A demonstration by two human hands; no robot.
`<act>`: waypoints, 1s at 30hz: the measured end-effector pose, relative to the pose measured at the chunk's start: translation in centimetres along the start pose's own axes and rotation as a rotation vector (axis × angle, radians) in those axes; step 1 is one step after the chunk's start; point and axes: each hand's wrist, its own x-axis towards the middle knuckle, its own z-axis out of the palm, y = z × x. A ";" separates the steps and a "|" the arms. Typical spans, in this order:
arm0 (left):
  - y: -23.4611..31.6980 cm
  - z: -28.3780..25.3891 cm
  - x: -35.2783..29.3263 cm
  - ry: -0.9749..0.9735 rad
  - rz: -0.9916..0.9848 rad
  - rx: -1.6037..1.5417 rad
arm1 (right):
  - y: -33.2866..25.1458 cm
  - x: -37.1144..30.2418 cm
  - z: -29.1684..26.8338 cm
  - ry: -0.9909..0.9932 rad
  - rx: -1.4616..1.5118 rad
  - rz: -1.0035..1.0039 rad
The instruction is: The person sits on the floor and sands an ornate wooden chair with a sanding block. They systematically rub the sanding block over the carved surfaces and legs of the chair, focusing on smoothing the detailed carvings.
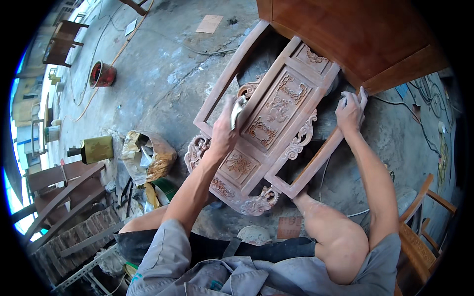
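Observation:
A carved wooden chair back (256, 160), with a long relief panel, scrolled edges and open side frames, lies slanted in front of my knees. My left hand (225, 129) is closed around a pale, folded piece of cloth or sandpaper (237, 112); it meets the long rail left of the carved panel. At the far end of the right side frame (318, 160), my right hand (351, 111) is curled around the wood, fingers bent. Part of the panel's left edge is hidden behind my left hand.
A large brown wooden panel (355, 37) stands just beyond the chair back. To the left are a stained sack (148, 158), a yellow-green can (97, 149) and a red bucket (102, 75). Wooden chair parts (417, 241) stand at right; cables (427, 101) cross the floor.

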 end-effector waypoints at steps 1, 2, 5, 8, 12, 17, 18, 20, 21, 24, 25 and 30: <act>-1.4 0.7 0.4 0.019 0.063 -0.025 | 0.0 0.0 0.1 0.010 -0.003 -0.014; -2.9 1.5 0.2 0.031 0.166 0.138 | 0.0 -0.1 0.3 0.009 -0.006 -0.018; -3.4 1.2 -1.9 0.036 0.237 0.155 | 0.4 -0.2 0.1 0.017 -0.040 -0.026; -3.5 1.5 -1.4 0.120 0.278 0.143 | 0.5 0.0 0.1 0.039 -0.063 -0.049; -3.2 1.8 2.2 -0.067 0.340 0.316 | 0.1 0.3 -0.3 0.016 -0.012 -0.032; -3.2 2.0 2.5 -0.075 0.384 0.374 | 0.1 0.1 0.1 0.023 -0.043 -0.041; -3.2 1.7 3.1 -0.101 0.389 0.366 | -0.1 0.0 0.0 0.021 -0.027 -0.038; -3.9 1.4 2.8 -0.113 0.426 0.392 | -0.1 0.3 -0.3 0.025 -0.001 -0.026; -4.1 1.1 2.4 -0.120 0.429 0.387 | 0.2 0.2 -0.2 0.024 -0.018 -0.031; -3.7 1.0 1.6 -0.126 0.407 0.378 | 0.4 -0.4 0.0 0.018 -0.046 -0.043; -3.7 1.4 2.8 -0.128 0.396 0.366 | 0.3 0.0 0.1 0.018 -0.042 -0.044; -4.1 0.4 2.3 -0.157 0.441 0.416 | 0.2 0.2 -0.3 0.005 -0.033 -0.029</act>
